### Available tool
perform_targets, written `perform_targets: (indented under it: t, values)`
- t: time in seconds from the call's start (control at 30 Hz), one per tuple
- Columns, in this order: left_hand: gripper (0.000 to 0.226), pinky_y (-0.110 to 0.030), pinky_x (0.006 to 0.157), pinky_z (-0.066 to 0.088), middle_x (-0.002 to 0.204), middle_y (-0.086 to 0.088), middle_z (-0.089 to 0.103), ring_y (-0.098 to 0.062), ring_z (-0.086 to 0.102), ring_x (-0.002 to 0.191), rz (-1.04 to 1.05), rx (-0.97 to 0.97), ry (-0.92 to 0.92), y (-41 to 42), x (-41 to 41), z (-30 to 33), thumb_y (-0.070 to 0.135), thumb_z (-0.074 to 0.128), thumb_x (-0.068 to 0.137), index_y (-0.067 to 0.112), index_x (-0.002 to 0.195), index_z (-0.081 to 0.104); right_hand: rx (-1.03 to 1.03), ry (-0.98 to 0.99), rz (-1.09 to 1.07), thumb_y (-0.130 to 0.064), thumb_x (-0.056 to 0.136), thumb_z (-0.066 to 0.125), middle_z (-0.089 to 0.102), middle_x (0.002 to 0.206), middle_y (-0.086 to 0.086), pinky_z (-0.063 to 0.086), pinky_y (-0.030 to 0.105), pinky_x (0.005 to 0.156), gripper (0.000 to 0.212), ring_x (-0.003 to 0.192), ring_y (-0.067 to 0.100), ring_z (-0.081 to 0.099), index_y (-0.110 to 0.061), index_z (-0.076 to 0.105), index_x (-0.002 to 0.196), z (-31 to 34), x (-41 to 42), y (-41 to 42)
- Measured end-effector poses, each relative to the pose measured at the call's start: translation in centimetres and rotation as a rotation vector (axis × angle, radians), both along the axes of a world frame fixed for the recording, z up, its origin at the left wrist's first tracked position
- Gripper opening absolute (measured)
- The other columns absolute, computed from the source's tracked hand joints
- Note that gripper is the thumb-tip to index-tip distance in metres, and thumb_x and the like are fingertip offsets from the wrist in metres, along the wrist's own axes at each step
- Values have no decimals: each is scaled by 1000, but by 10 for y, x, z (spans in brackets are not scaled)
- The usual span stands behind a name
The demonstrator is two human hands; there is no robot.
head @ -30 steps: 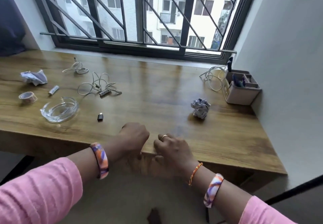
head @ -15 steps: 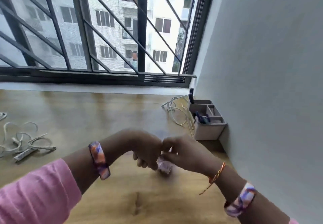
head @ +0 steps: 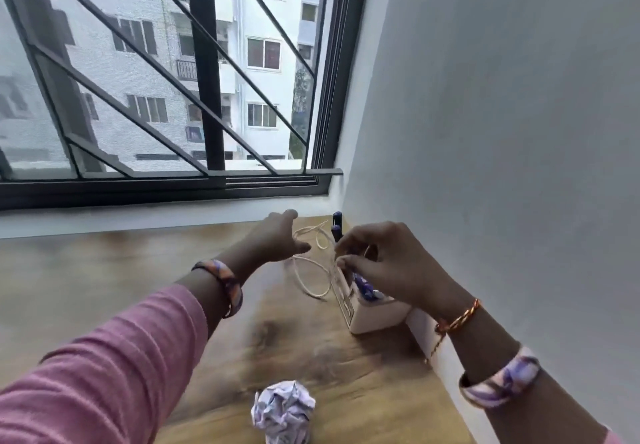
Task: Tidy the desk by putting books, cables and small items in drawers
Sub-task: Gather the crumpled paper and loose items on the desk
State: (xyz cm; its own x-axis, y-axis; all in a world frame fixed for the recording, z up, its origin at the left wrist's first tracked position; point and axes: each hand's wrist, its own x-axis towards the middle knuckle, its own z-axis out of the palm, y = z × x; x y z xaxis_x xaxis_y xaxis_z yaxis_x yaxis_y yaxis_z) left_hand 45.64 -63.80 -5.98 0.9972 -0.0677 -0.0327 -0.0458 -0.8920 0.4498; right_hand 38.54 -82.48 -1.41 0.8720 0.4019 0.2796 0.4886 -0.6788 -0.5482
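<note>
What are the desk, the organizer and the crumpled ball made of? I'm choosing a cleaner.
Desk: wood or wood-look laminate, brown grain, soft sheen. Organizer: probably matte plastic, pale smooth walls. Ball: crumpled paper, going by its sharp creases, white with purple print.

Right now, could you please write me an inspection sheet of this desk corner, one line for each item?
Surface: wooden desk, bare in the left part.
Job's things: white cable looped beside the organiser box.
Clutter: crumpled paper ball near the front edge.
Hands: left hand open, reaching at the cable; right hand pinches the cable above the box.
Cables: the white cable only.
Surroundings: barred window behind, grey wall on the right.
</note>
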Motion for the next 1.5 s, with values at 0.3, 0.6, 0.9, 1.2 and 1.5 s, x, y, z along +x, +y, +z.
perform_targets:
  t: [0.3,0.6,0.9,1.2,1.5]
  values:
    - [11,-21,55,44,85,-10,72,-19,61,71,94,-137,40,25,14,-27,9,68,74,9,84,73,-14,-10,-73,-19,75,72,68,67,-12,55,37,66,5,63,4,62,-24,73,77,-3,12,-10]
    - [9,-28,61,38,79,-12,65,-25,56,74,266,-244,-71,106,-42,-6,17,63,81,10,75,66,11,-21,18,-23,76,74,69,74,-11,56,35,72,8,70,6,65,-22,74,83,-1,-1,18]
    - [7,-16,44,40,63,-4,60,-4,54,45,257,-148,96,142,-111,0,1,62,82,6,79,67,-142,36,223,-28,79,71,63,75,-16,55,36,75,13,67,3,59,-26,71,92,-5,-39,55]
    - [14,-27,75,50,87,-4,70,-17,65,79,-30,-91,66,104,-149,22,17,70,80,13,93,68,-364,158,404,-30,79,71,69,98,-6,44,17,66,32,65,-6,49,-24,65,110,-17,-71,66]
    - [53,-22,80,46,110,8,63,-7,57,85,-248,15,313,38,-182,-18,34,75,74,21,122,55,-714,144,223,-36,70,77,49,130,-1,40,27,88,72,117,18,48,-29,44,133,-51,-84,39]
